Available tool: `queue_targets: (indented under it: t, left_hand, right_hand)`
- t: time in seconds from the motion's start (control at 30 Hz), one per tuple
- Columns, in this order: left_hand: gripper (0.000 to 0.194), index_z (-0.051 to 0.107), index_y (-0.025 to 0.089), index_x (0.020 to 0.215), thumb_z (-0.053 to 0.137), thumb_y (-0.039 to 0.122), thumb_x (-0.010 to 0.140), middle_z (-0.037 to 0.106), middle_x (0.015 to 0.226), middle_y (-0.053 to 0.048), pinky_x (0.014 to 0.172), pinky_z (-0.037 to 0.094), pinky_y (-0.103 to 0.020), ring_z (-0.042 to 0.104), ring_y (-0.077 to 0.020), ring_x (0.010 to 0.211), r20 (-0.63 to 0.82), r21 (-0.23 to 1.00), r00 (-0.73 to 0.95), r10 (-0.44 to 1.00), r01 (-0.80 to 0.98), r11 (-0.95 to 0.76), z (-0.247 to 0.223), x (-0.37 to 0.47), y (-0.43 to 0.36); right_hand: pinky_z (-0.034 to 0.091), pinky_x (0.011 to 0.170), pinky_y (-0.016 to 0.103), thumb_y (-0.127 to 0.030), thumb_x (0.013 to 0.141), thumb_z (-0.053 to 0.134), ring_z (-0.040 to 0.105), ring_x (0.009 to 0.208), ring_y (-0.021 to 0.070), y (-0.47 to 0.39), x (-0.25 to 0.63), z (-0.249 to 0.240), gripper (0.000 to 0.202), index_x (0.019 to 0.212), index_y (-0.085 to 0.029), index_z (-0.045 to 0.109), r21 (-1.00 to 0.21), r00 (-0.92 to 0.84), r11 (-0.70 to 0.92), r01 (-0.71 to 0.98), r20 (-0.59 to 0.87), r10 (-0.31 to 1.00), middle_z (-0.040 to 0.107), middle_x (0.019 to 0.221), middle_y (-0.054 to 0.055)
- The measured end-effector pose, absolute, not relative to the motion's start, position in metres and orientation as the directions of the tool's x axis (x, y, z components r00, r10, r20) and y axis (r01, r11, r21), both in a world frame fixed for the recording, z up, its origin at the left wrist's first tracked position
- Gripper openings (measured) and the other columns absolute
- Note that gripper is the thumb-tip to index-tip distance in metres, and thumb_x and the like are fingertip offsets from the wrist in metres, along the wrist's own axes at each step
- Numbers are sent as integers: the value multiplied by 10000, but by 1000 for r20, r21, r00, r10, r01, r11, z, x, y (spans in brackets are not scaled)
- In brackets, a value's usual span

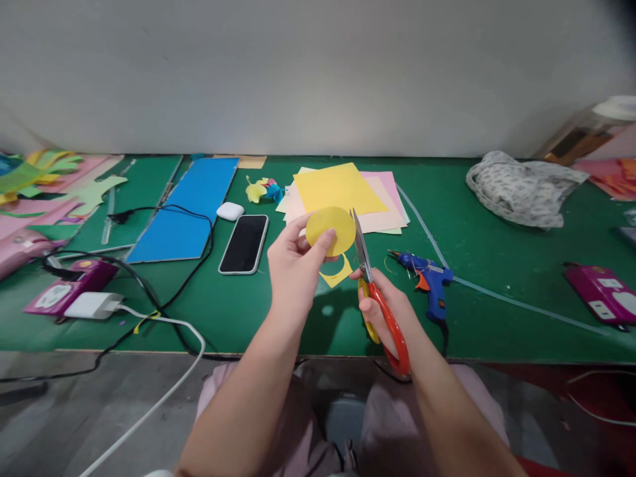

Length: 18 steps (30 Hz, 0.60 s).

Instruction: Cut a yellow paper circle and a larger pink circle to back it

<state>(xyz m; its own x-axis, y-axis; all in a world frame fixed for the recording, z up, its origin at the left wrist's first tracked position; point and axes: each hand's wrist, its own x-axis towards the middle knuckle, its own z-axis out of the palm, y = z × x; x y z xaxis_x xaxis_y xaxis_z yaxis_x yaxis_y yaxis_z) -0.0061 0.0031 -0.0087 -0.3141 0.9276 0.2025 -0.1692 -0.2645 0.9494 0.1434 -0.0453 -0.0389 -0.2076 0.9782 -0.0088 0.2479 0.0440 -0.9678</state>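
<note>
My left hand [298, 255] pinches a round piece of yellow paper [334, 228], thumb on top and fingers behind it. In my right hand [390, 301] are scissors [391, 324] with red and yellow handles, their blades pointing up beside the disc's right edge. A yellow paper scrap [334, 277] with a curved cutout lies on the table just below the disc. Behind the disc, a yellow sheet [340, 187] tops a stack of pink and pale green paper [387, 222].
A blue glue gun [430, 281] lies right of my right hand. Leftward are a phone [244, 244], white case [230, 211], blue board [191, 212], cables and a purple power strip [74, 285]. A cloth bag [521, 189] and another power strip [603, 293] lie far right.
</note>
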Motion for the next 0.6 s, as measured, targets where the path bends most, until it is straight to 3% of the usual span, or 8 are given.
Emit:
queue_targets:
  t: [0.6]
  left_hand:
    - [368, 695, 202, 1017, 795, 298, 675, 731, 816, -14, 491, 559, -184, 693, -144, 685, 205, 958, -368, 907, -114, -263, -6, -11, 4]
  right_hand:
    - [341, 438, 221, -828, 731, 452, 369, 507, 114, -44, 146, -41, 716, 1103, -223, 545, -969, -222, 67, 236, 13, 975, 419, 631, -48]
